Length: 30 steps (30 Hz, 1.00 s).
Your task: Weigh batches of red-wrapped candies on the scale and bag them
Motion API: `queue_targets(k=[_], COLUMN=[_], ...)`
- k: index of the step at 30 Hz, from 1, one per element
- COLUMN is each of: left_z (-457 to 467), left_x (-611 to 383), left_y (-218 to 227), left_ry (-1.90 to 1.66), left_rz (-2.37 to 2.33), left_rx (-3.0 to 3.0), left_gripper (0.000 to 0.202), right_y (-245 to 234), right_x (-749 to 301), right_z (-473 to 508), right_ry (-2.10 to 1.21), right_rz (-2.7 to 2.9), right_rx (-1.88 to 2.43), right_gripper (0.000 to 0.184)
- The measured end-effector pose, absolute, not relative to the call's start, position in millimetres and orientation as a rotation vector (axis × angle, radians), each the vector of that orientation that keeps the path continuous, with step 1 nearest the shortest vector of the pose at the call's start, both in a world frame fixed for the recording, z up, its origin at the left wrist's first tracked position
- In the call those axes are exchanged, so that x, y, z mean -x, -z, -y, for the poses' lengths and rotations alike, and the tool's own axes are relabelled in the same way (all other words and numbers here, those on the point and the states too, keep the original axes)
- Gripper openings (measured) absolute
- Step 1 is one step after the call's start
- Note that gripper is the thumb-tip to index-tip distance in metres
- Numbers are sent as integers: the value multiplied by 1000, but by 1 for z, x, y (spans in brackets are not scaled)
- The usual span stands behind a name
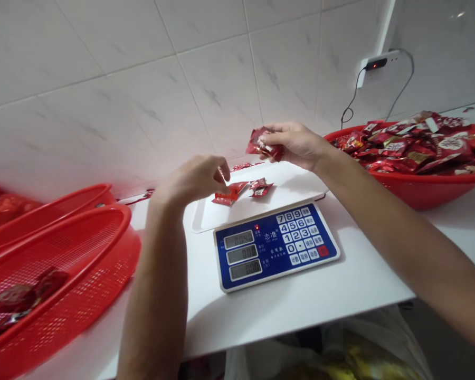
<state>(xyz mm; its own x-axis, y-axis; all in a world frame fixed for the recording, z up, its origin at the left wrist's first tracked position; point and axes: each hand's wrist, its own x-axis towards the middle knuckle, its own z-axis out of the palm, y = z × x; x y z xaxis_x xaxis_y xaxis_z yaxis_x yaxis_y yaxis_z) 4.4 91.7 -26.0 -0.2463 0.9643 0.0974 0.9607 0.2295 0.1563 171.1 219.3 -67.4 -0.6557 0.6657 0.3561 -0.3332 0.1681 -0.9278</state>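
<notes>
A white weighing tray [296, 186] sits behind the blue keypad and display panel [277, 245] of a digital scale. Several small red wrapped packets [260, 188] lie on the tray. My left hand [196, 179] hovers over the tray's left side, fingers bent and apart, with nothing seen in them; a red-orange packet [226, 194] is just below its fingertips. Above the back of the tray, my right hand [295, 141] pinches a red packet [263, 143] between thumb and fingers. Whether it holds more than one packet I cannot tell.
To the right stands a red basket [431, 184] heaped with red packets. Red mesh baskets [98, 253] are at the left, the front one with a few packets inside. A tiled wall rises behind, with a plugged-in power strip [380, 66]. A plastic bag [241, 361] is below the table edge.
</notes>
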Motion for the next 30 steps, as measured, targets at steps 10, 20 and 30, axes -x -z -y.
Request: queue_targets(k=[10,20,30], left_z=[-97,-103,-106], left_x=[-8,-9,24], left_y=[37,34,37], left_ry=[-1139,-1293,-1237], left_rz=[-1911,-1716,-2090], left_rx=[-2167,-1879,-1837], left_gripper=[41,36,26], right_y=[70,63,71], right_x=[-161,-172,-178], right_z=[-204,-202,-228], right_ry=[-1730,-1735,-1556], right_rz=[1782,1846,1888], right_rx=[157,206,456], right_gripper=[14,6,10])
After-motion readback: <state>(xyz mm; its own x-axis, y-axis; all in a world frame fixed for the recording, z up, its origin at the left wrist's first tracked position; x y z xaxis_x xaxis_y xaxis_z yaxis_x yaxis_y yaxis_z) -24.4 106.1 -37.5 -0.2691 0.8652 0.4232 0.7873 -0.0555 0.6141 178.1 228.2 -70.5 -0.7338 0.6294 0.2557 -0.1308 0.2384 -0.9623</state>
